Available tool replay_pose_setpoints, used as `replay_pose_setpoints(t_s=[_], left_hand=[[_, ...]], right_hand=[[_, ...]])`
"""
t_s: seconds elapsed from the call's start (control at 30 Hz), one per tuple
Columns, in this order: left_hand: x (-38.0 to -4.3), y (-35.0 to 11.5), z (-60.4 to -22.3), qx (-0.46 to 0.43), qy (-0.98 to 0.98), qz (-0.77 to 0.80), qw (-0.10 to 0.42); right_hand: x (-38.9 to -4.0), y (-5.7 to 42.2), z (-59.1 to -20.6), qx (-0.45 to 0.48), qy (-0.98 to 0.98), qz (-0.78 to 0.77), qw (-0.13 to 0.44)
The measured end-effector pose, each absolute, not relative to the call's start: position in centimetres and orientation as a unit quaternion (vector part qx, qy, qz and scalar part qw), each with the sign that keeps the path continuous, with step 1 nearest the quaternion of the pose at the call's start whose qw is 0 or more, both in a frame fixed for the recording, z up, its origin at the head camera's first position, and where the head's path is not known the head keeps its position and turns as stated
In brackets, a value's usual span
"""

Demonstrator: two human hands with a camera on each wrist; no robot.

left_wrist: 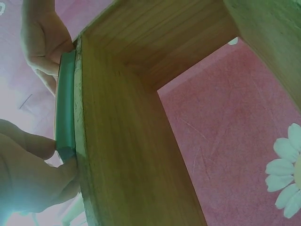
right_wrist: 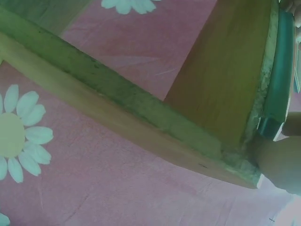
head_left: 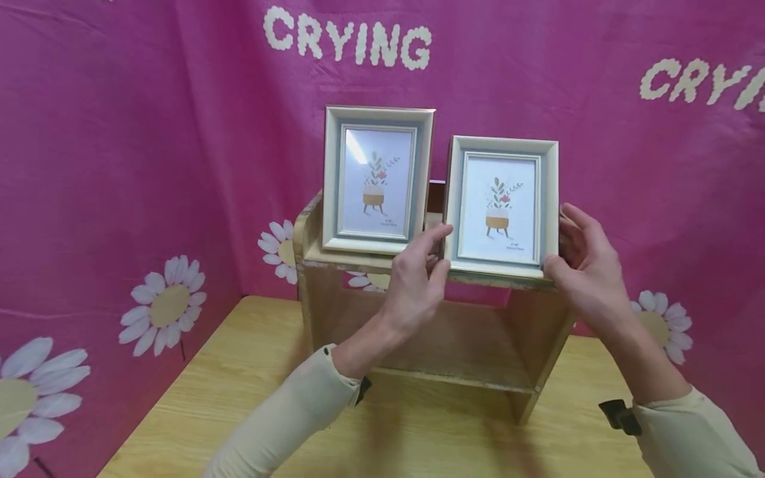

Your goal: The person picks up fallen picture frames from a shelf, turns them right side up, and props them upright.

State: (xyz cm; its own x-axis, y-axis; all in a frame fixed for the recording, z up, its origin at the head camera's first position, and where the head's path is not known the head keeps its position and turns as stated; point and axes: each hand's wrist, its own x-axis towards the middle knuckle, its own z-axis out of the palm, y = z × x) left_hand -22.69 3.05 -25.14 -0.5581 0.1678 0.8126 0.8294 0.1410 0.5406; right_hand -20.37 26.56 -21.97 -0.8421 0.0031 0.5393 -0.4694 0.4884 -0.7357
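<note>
A cream and blue-grey picture frame (head_left: 501,204) with a potted-plant print stands upright at the right of a small wooden shelf's (head_left: 439,338) top board. My left hand (head_left: 415,282) holds its lower left corner with thumb and forefinger. At the lower right, my right hand (head_left: 592,265) grips it, thumb at the front corner and fingers around the side. A matching picture frame (head_left: 378,179) stands to the left on the same board, close to my left forefinger. In the left wrist view, the held frame's green lower edge (left_wrist: 67,103) lies along the board's front edge.
The shelf stands on a light wood-grain table (head_left: 227,385). Below the top board is a lower shelf board (head_left: 454,377). A pink cloth (head_left: 149,133) with daisies and white lettering hangs behind and at the left.
</note>
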Motion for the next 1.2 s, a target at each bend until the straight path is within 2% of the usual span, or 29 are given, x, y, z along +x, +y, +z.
replay_pose_setpoints(t_s=[0.33, 0.8, 1.2], left_hand=[[-23.5, 3.5, -24.9, -0.368, -0.691, -0.528, 0.328], [-24.0, 4.2, -25.2, -0.354, -0.712, -0.469, 0.384], [-24.3, 4.7, -25.5, -0.351, -0.711, -0.442, 0.419]], right_hand=[[-20.8, 26.1, -21.1, 0.131, -0.824, 0.49, 0.254], [-21.6, 25.6, -19.4, 0.069, -0.864, 0.451, 0.215], [-21.5, 26.1, -18.5, 0.067, -0.866, 0.46, 0.185]])
